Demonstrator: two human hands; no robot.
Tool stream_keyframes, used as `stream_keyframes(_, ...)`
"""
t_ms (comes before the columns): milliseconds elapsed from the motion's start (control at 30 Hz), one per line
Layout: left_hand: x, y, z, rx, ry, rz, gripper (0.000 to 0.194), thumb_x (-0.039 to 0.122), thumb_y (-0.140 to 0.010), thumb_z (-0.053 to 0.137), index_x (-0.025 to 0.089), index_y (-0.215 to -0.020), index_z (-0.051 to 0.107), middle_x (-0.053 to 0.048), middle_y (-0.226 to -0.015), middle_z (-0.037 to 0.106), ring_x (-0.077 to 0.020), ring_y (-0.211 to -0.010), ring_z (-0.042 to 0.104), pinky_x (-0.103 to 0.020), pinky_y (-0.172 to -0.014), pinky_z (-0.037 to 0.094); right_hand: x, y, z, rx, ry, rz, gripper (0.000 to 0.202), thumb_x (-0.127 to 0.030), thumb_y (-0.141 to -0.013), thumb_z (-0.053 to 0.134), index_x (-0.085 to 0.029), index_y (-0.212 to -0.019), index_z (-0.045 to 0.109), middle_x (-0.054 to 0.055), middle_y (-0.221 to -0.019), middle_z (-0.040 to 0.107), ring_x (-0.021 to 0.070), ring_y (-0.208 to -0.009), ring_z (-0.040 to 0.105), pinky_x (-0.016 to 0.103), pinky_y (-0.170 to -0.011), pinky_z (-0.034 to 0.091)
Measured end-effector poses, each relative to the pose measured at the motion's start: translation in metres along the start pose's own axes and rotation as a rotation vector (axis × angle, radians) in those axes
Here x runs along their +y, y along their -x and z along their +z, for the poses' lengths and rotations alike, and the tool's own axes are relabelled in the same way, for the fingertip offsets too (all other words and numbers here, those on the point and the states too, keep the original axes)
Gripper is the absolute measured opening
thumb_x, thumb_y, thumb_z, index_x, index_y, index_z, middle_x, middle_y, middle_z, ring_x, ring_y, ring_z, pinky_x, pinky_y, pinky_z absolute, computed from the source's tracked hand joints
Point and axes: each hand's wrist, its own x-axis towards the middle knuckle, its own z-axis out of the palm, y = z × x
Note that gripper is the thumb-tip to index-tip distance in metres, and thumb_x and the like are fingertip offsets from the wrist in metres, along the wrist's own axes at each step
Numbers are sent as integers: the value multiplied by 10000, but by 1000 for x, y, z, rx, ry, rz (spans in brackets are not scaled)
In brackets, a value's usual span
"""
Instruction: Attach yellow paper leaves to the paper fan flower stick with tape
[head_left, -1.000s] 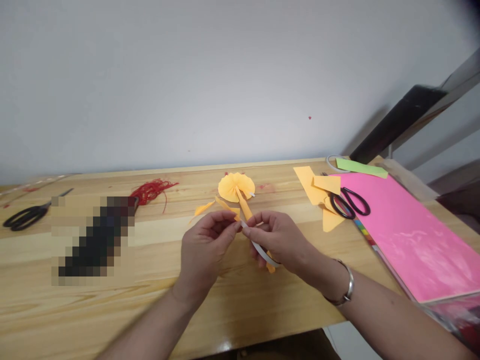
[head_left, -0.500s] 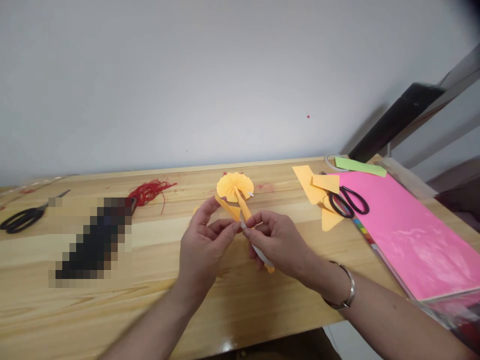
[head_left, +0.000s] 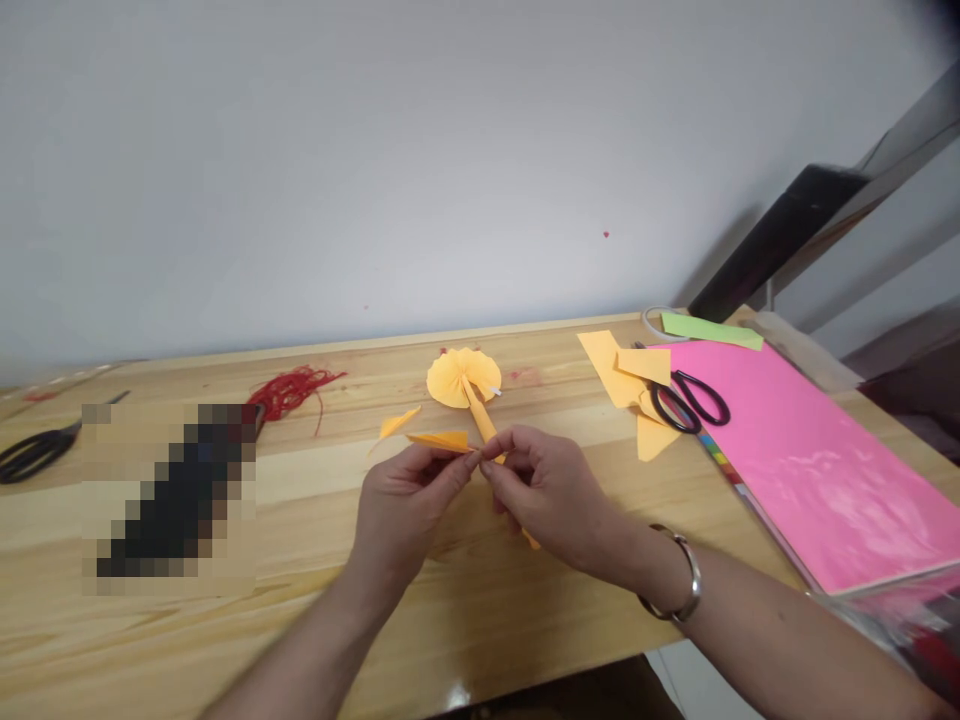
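My left hand (head_left: 405,500) pinches a small folded orange paper piece (head_left: 442,440) between thumb and fingers. Its fingertips meet those of my right hand (head_left: 544,490), which is closed at the near end of that piece; what exactly its fingertips grip is too small to tell. Beyond the hands lies a round pleated orange paper fan (head_left: 450,378) with a rolled orange paper stem (head_left: 480,415). The stem runs toward me beneath my right hand. Another small orange paper piece (head_left: 399,423) rests on the table left of the stem.
Black scissors (head_left: 37,455), a blurred dark object (head_left: 180,500) and red thread (head_left: 292,392) lie left on the wooden table (head_left: 315,620). To the right are orange scraps (head_left: 604,365), more scissors (head_left: 701,400), a pink sheet (head_left: 795,460) and a green strip (head_left: 712,330).
The orange piece in my left hand has tipped from slanting up to nearly flat. My left fingers have lowered, uncovering the small piece behind. The white strip at my right hand no longer shows. The view has shifted slightly.
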Motion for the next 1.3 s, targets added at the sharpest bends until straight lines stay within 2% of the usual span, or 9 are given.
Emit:
stream_keyframes(133, 0, 1, 0, 23, -66, 83, 99, 299, -685, 708, 219, -741, 726, 3, -722, 731, -160, -677, 662, -249, -644, 520, 0, -1, -1, 41, 98, -43, 106, -267, -843, 479, -205, -878, 558, -31, -590, 580, 73, -461, 514, 183, -437, 366)
stream_keyframes(267, 1, 2, 0, 64, -191, 215, 57, 266, -712, 675, 219, -715, 706, 12, -714, 707, -144, -665, 638, -228, -609, 500, -3, -1, 0, 49, 121, -50, 111, -263, -839, 481, -197, -876, 564, -24, -588, 587, 81, -473, 524, 192, -456, 375)
stream_keyframes(367, 1, 4, 1, 91, -205, 260, 58, 268, -717, 671, 216, -708, 694, 14, -708, 697, -140, -652, 626, -223, -593, 492, -5, 0, 0, 71, 120, -50, 116, -269, -835, 487, -196, -868, 571, -25, -586, 588, 81, -471, 524, 196, -460, 378)
stream_keyframes(667, -6, 6, -1, 134, -234, 363, 45, 235, -725, 680, 239, -766, 696, 28, -742, 700, -129, -667, 624, -224, -645, 486, -6, 0, 1, 53, -20, 14, 143, -291, -831, 501, -192, -865, 599, -26, -584, 597, 80, -460, 538, 192, -447, 402)
stream_keyframes(900, -6, 7, -3, 82, -241, 443, 103, 175, -752, 651, 246, -816, 689, 20, -800, 711, -142, -734, 640, -239, -701, 498, -9, 0, -2, 22, -136, 94, 147, -293, -820, 510, -182, -847, 603, -32, -558, 573, 77, -413, 526, 180, -393, 408)
stream_keyframes(1033, -9, 9, -4, 71, -232, 577, 186, 105, -748, 632, 245, -864, 673, 2, -859, 699, -159, -802, 642, -271, -762, 498, -10, -1, -3, -9, -192, 113, 140, -286, -814, 519, -174, -810, 603, -37, -541, 568, 76, -395, 526, 184, -390, 419)
stream_keyframes(1200, -5, 9, -4, 20, -280, 840, 313, 9, -727, 595, 235, -937, 650, -38, -905, 685, -190, -870, 636, -327, -772, 517, -11, -2, -4, -68, -340, 174, 154, -312, -801, 552, -161, -804, 585, -41, -524, 567, 74, -371, 521, 179, -368, 411)
stream_keyframes(1300, -2, 7, -5, 36, -338, 972, 336, -2, -733, 572, 235, -961, 646, -49, -900, 695, -198, -867, 645, -354, -779, 530, -16, -2, -6, -112, -406, 210, 156, -311, -786, 574, -156, -776, 570, -44, -508, 562, 76, -355, 515, 177, -347, 400)
